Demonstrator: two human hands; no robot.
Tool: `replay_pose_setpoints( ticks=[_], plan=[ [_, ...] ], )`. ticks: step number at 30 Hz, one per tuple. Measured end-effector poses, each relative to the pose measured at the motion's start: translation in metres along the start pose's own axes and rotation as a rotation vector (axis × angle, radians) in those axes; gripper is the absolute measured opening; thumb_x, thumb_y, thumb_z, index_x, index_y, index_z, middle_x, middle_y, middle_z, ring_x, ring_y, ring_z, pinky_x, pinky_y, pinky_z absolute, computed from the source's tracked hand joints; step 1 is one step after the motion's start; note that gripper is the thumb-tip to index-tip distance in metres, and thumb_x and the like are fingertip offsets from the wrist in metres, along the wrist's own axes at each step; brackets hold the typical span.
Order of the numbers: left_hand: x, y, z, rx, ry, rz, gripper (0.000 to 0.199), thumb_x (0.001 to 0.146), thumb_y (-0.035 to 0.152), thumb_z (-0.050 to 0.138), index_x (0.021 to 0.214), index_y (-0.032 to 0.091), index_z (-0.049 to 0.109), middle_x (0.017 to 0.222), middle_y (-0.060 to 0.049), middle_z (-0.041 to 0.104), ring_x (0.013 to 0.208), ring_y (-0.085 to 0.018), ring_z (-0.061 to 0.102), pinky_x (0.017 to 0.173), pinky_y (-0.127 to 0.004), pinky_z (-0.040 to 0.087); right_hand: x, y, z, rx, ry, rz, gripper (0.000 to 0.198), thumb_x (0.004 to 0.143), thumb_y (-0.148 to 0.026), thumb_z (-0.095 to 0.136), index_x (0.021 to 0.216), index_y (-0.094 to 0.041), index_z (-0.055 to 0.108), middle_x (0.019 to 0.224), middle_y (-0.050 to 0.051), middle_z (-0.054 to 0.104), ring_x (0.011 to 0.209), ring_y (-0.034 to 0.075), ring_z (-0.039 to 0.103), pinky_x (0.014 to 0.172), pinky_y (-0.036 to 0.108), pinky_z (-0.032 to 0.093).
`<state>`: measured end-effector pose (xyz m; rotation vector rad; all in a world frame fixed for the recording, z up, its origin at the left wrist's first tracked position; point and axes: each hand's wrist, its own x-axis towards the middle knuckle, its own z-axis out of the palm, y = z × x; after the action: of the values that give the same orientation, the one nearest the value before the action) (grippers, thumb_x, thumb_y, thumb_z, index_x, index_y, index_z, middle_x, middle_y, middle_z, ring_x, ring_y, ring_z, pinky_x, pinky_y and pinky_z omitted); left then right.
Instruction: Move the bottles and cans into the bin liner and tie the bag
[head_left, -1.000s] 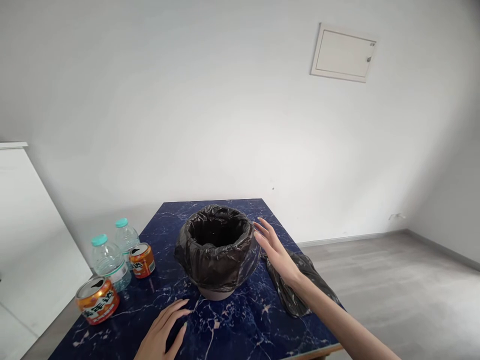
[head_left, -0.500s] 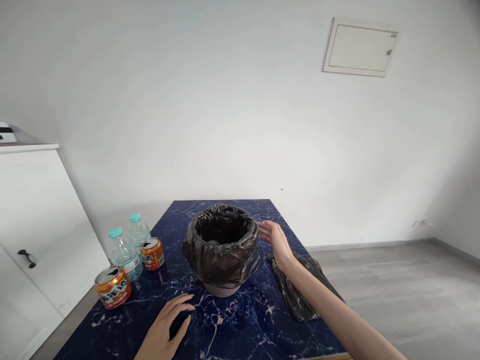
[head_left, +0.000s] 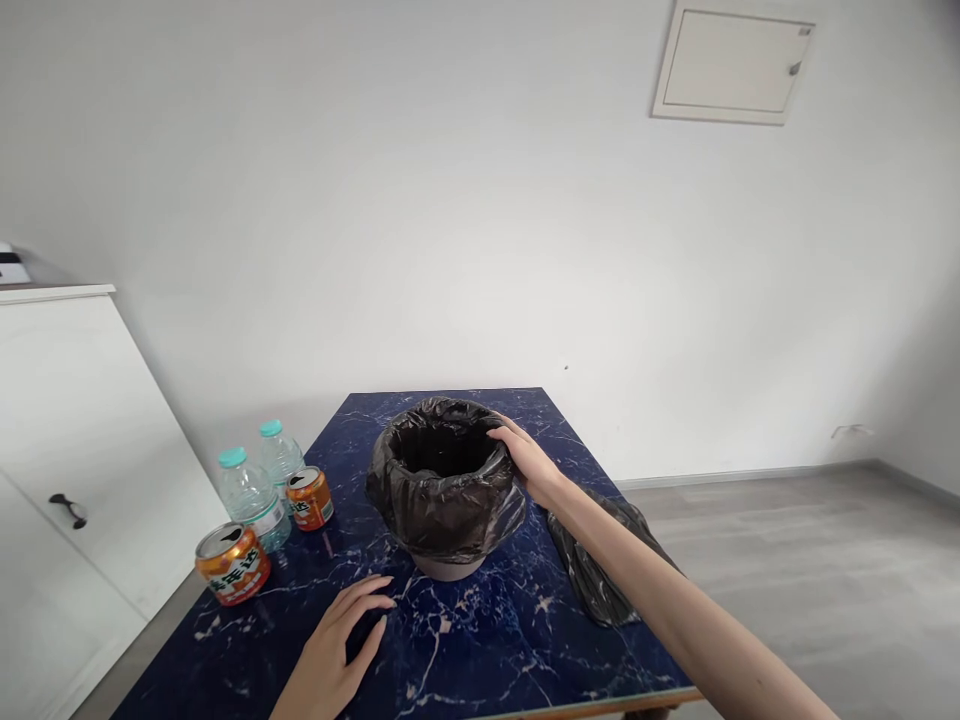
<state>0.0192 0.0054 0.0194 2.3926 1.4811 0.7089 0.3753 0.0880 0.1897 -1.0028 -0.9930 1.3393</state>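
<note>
A trash bin [head_left: 448, 570] stands upright on the blue marbled table [head_left: 442, 680], lined with a black garbage bag [head_left: 450, 515] folded over its rim. My right hand [head_left: 525, 460] grips the bin's right rim through the bag, thumb over the inner edge and fingers outside, partly hidden. My left hand [head_left: 334, 640] lies open on the table in front and to the left of the bin, fingers apart, holding nothing. Under my right forearm, another black plastic bag [head_left: 600, 575] lies flattened on the table.
Along the table's left side stand two orange cans [head_left: 233, 570] and two clear bottles [head_left: 251, 495] with turquoise caps. A white cabinet [head_left: 67, 420] is at the left. The white wall [head_left: 465, 200] rises behind, and grey floor [head_left: 810, 560] shows at the right.
My right hand has moved left from beside the bin and taken hold of its bag-covered rim. The left hand stays on the table. The view has shifted slightly.
</note>
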Motion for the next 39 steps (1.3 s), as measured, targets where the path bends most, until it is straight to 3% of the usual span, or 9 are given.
replay_pose_setpoints(
  ticks=[11, 16, 21, 23, 26, 30, 34, 36, 39],
  plan=[
    [-0.001, 0.008, -0.004, -0.070, 0.000, -0.040, 0.031, 0.106, 0.051, 0.053, 0.122, 0.038, 0.076, 0.148, -0.002, 0.070, 0.138, -0.031, 0.067, 0.107, -0.046, 0.063, -0.019, 0.014, 0.013, 0.065, -0.042, 0.034, 0.052, 0.085, -0.041, 0.073, 0.137, -0.038, 0.070, 0.111, -0.004, 0.082, 0.102, 0.026, 0.076, 0.085, 0.033, 0.061],
    [-0.001, 0.010, -0.008, -0.257, 0.040, -0.144, 0.034, 0.103, 0.057, 0.057, 0.121, 0.034, 0.075, 0.134, -0.006, 0.077, 0.121, -0.033, 0.076, 0.093, -0.040, 0.068, -0.027, 0.016, 0.021, 0.076, -0.044, 0.067, 0.047, 0.085, -0.040, 0.075, 0.131, -0.037, 0.073, 0.112, -0.003, 0.082, 0.103, 0.026, 0.076, 0.081, 0.032, 0.060],
    [0.005, 0.009, -0.017, -0.526, 0.356, -0.292, 0.043, 0.100, 0.066, 0.058, 0.117, 0.028, 0.069, 0.121, -0.009, 0.078, 0.121, -0.032, 0.075, 0.105, -0.045, 0.063, -0.023, 0.018, 0.022, 0.083, -0.023, 0.098, 0.048, 0.084, -0.041, 0.077, 0.131, -0.035, 0.073, 0.110, -0.002, 0.082, 0.102, 0.026, 0.076, 0.082, 0.033, 0.060],
    [0.016, 0.019, -0.029, -0.609, 0.484, -0.315, 0.045, 0.102, 0.067, 0.056, 0.125, 0.029, 0.065, 0.132, -0.009, 0.074, 0.131, -0.032, 0.069, 0.111, -0.046, 0.059, -0.021, 0.020, 0.022, 0.077, -0.009, 0.114, 0.047, 0.084, -0.042, 0.077, 0.131, -0.034, 0.072, 0.110, -0.001, 0.082, 0.101, 0.026, 0.077, 0.081, 0.033, 0.060],
    [0.041, 0.046, -0.053, -0.682, 0.560, -0.252, 0.047, 0.107, 0.064, 0.049, 0.142, 0.033, 0.056, 0.157, -0.007, 0.058, 0.152, -0.029, 0.051, 0.125, -0.045, 0.046, -0.019, 0.022, 0.024, 0.068, 0.002, 0.134, 0.040, 0.084, -0.043, 0.076, 0.122, -0.029, 0.076, 0.102, 0.001, 0.083, 0.096, 0.027, 0.077, 0.078, 0.033, 0.059],
    [0.075, 0.079, -0.080, -0.622, 0.631, -0.174, 0.048, 0.112, 0.061, 0.038, 0.152, 0.035, 0.049, 0.174, -0.006, 0.037, 0.164, -0.028, 0.030, 0.132, -0.049, 0.034, -0.018, 0.026, 0.028, 0.058, 0.005, 0.146, 0.032, 0.084, -0.048, 0.075, 0.107, -0.026, 0.078, 0.090, 0.003, 0.082, 0.089, 0.028, 0.077, 0.074, 0.035, 0.059],
    [0.096, 0.089, -0.100, -0.450, 0.785, -0.160, 0.045, 0.113, 0.058, 0.039, 0.145, 0.031, 0.057, 0.173, -0.007, 0.038, 0.165, -0.028, 0.024, 0.136, -0.052, 0.019, -0.018, 0.030, 0.028, 0.061, 0.014, 0.148, 0.031, 0.083, -0.053, 0.076, 0.098, -0.026, 0.078, 0.088, 0.003, 0.082, 0.088, 0.029, 0.077, 0.073, 0.035, 0.059],
    [0.106, 0.087, -0.107, -0.497, 0.771, -0.121, 0.049, 0.113, 0.059, 0.039, 0.146, 0.029, 0.058, 0.171, -0.007, 0.043, 0.164, -0.027, 0.030, 0.136, -0.049, 0.020, -0.018, 0.033, 0.028, 0.068, 0.019, 0.144, 0.031, 0.082, -0.054, 0.077, 0.096, -0.027, 0.078, 0.090, 0.002, 0.082, 0.090, 0.030, 0.076, 0.074, 0.035, 0.059],
    [0.122, 0.080, -0.104, -0.751, 0.562, -0.060, 0.059, 0.113, 0.062, 0.030, 0.153, 0.028, 0.056, 0.167, -0.006, 0.051, 0.160, -0.026, 0.039, 0.134, -0.046, 0.031, -0.019, 0.036, 0.031, 0.085, 0.020, 0.118, 0.033, 0.081, -0.055, 0.075, 0.098, -0.027, 0.078, 0.091, 0.002, 0.082, 0.094, 0.031, 0.076, 0.079, 0.037, 0.059]
  ],
)
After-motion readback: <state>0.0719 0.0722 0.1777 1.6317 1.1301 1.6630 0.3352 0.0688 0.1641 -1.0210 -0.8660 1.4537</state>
